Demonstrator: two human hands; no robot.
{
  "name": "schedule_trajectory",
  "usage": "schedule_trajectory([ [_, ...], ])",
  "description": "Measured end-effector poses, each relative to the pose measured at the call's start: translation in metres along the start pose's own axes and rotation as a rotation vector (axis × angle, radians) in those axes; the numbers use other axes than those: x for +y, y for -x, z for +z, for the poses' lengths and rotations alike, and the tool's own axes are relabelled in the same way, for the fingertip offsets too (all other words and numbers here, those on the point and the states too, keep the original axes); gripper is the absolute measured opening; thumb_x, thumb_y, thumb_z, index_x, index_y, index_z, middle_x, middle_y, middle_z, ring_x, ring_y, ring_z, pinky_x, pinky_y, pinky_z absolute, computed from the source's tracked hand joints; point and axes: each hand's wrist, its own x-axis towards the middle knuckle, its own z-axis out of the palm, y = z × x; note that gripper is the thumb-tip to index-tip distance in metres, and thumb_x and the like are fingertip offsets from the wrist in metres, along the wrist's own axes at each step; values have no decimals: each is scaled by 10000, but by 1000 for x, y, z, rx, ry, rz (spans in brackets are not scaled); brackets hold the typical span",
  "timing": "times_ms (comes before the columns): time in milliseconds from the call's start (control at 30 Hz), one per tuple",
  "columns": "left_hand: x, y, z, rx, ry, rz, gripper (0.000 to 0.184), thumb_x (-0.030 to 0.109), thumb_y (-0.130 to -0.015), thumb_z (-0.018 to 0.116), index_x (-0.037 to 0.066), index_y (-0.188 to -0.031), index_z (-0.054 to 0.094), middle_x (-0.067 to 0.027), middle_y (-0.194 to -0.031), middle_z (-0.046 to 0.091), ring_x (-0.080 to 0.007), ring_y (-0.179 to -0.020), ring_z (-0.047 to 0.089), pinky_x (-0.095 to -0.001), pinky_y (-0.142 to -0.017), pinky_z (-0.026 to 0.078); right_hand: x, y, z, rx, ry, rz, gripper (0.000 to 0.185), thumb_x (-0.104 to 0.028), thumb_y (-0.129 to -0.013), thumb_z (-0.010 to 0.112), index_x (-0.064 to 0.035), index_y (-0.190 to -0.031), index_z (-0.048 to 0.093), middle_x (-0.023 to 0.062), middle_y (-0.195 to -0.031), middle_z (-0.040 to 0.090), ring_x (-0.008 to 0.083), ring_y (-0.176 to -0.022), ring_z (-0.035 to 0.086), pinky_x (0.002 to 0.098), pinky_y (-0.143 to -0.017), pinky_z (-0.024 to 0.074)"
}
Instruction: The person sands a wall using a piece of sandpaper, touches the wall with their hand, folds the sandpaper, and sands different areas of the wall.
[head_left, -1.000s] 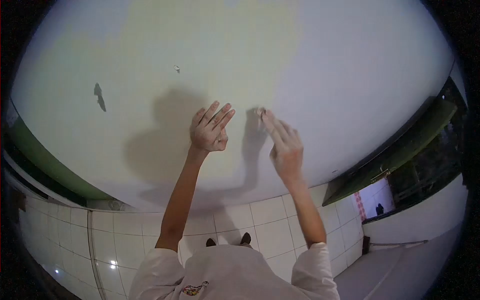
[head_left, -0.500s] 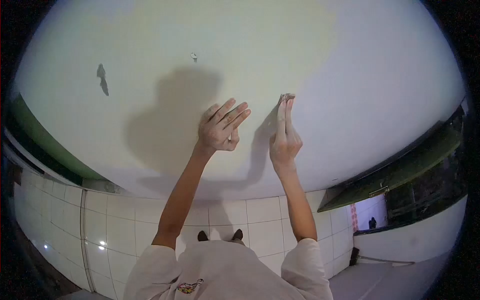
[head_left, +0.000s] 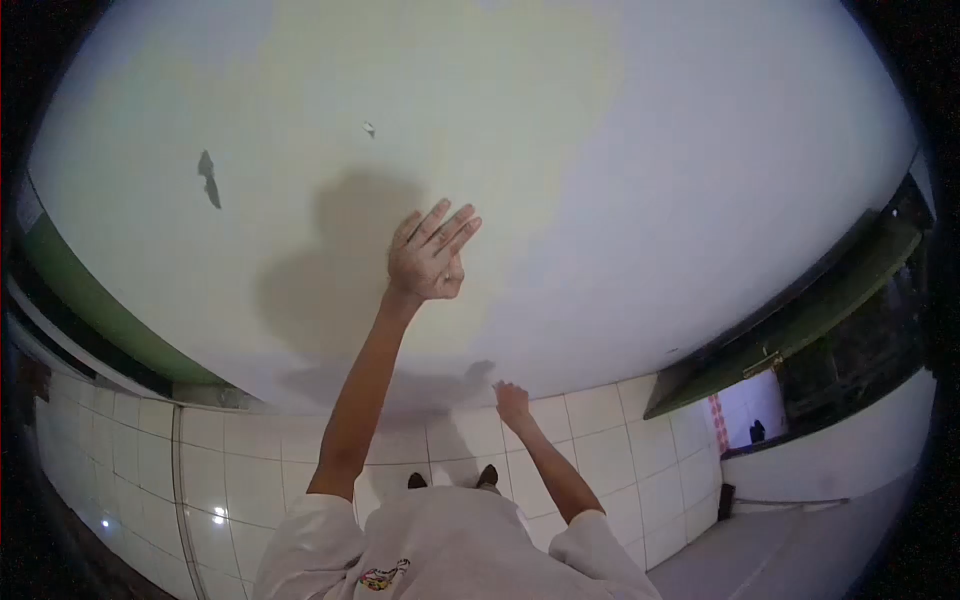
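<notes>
My left hand [head_left: 427, 262] is raised in front of the pale wall [head_left: 600, 180], its fingers stretched out and slightly apart and its thumb folded in toward the palm. Whether anything lies in that palm is unclear. Lower and to the right, my right hand [head_left: 512, 404] is near the foot of the wall, its fingers drawn together at a small pale thing too tiny to make out. Grey patches mark the wall at the left [head_left: 209, 180] and above my left hand [head_left: 369, 130].
White floor tiles [head_left: 560, 460] run below the wall, with my dark-tipped feet on them. A green door or shutter with a latch [head_left: 763, 363] stands at the right. Green trim [head_left: 110, 310] edges the left side. A long-handled tool [head_left: 790, 501] lies at lower right.
My right hand has dropped from the wall's middle to near its foot, after holding a small greyish piece at its fingertips against the wall. My left hand keeps nearly the same pose.
</notes>
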Motion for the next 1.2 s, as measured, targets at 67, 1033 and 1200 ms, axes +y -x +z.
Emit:
schedule_trajectory([
  [67, -2, -2, 0, -2, -2, -5, 535, 128, -762, 478, 197, -1254, 676, 51, -1359, 612, -187, -1334, 487, -401, -1129, 289, 1, 3, -10, 182, -81, -27, 565, 36, -757, 598, -127, -1298, 590, 126, -1172, 680, 340, -865, 681, 469, -746, 546],
  [1033, 2, 4, 6, 17, 0, -43, 515, 112, -775, 457, 233, -1213, 699, 50, -1323, 633, -193, -1311, 503, -395, -1119, 302, -77, 20, -200, 894, -309, -111, 875, 94, -657, 561, -83, -1496, 385, 137, -1488, 449, 231, -479, 541, 308, -444, 419],
  [1200, 2, 5, 6, 24, -27, -13, 504, 119, -784, 439, 233, -1193, 712, 25, -1309, 646, -219, -1310, 507, -418, -1095, 321, -54, 0, -44, 329, -184, 36, 729, 10, -734, 619, -104, -1433, 451, 117, -1389, 549, 339, -763, 679, 444, -663, 544],
])
